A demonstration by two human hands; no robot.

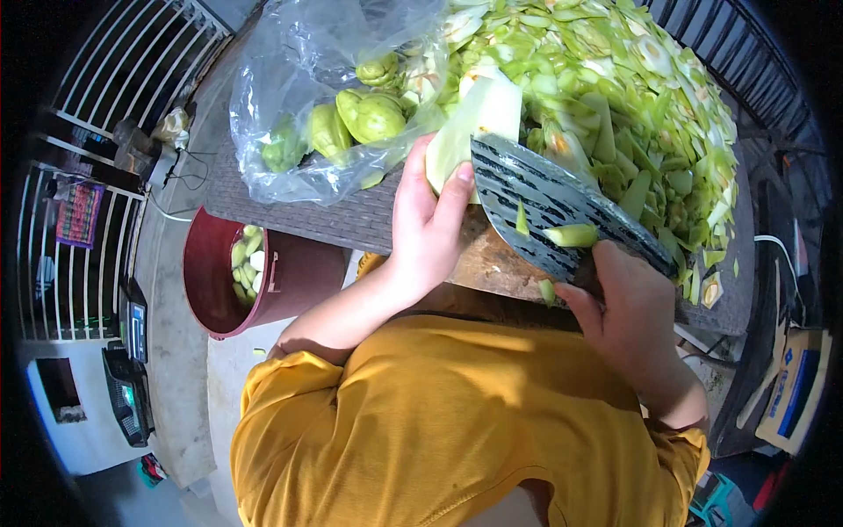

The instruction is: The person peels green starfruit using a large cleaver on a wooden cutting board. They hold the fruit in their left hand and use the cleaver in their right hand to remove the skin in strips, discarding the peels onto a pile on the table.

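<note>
My left hand (428, 224) grips a peeled, pale-green chayote (448, 155), its thumb on the near side. Part of the chayote lies behind the fingers and blade. My right hand (632, 309) is closed around the handle of a broad, dark-streaked cleaver (533, 181), the handle mostly hidden by the fingers. The blade slants across to the chayote, its tip end beside my left thumb. A thick green sliver (571, 235) and a thinner one cling to the blade's face. Beneath them is a worn wooden chopping board (507, 267).
A large heap of chayote peelings (593, 66) covers the woven-surface table (323, 221) at the far right. Whole chayotes (372, 115) lie in a clear plastic bag (276, 85). Below the table's left edge, a dark-red bucket (211, 316) holds peeled pieces (248, 263).
</note>
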